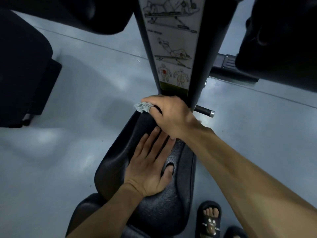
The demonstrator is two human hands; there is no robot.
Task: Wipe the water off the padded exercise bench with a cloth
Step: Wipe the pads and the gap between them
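Head camera looks straight down. Nearest, at five o'clock, a foot in a black slipper (210,219) stands on the grey floor (60,152), just beside the padded exercise bench (159,203), whose black textured pad runs from six o'clock up toward the centre. The left forearm enters from seven o'clock and the left hand (151,165) lies flat on the pad, palm down, fingers straight and spread a little toward twelve o'clock, thumb out at three o'clock, grasping nothing. The right arm comes in long from four o'clock, crossing above the left fingertips. The right hand (169,114) sits at the far end of the pad, knuckles up, fingers curled round a crumpled grey cloth (142,107) that pokes out at its nine o'clock side, at the pad's far edge. Just beyond, a dark upright post (147,48) carries an exercise diagram label (173,48) toward twelve o'clock. A metal-tipped pin (205,112) juts out at three o'clock of the right hand.
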